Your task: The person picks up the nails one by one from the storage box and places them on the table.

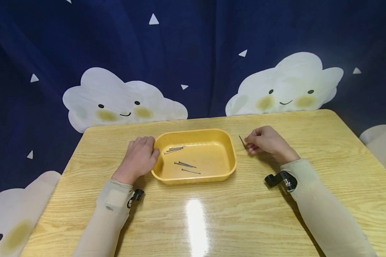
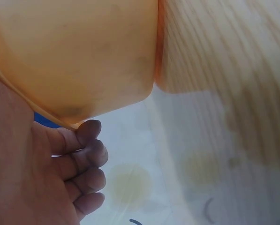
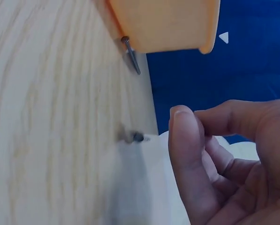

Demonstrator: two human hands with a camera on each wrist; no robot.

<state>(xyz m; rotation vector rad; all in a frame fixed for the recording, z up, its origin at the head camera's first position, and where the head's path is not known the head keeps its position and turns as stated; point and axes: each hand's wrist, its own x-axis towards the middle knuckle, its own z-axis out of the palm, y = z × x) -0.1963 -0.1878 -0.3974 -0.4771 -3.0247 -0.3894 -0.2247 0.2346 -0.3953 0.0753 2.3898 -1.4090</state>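
A yellow plastic tray (image 1: 193, 180) holds several metal nails (image 1: 191, 171). My left hand (image 1: 140, 159) grips the tray's left rim, the thumb on the inner side and the fingers curled outside it. Right of the tray, a thin dark nail (image 1: 242, 141) lies beside the fingertips of my right hand (image 1: 263, 142). That hand's thumb and index fingertip come together, and no nail shows between them. In the right wrist view one nail (image 3: 131, 55) lies close to the tray, and a second, blurred nail (image 3: 138, 137) shows head-on near the thumb.
The tray stands on a light wooden table (image 1: 244, 214), towards its back edge. Behind the table hangs a dark blue curtain (image 1: 199, 53) printed with white clouds. Each wrist wears a small black camera, the right one (image 1: 280, 179) close over the table.
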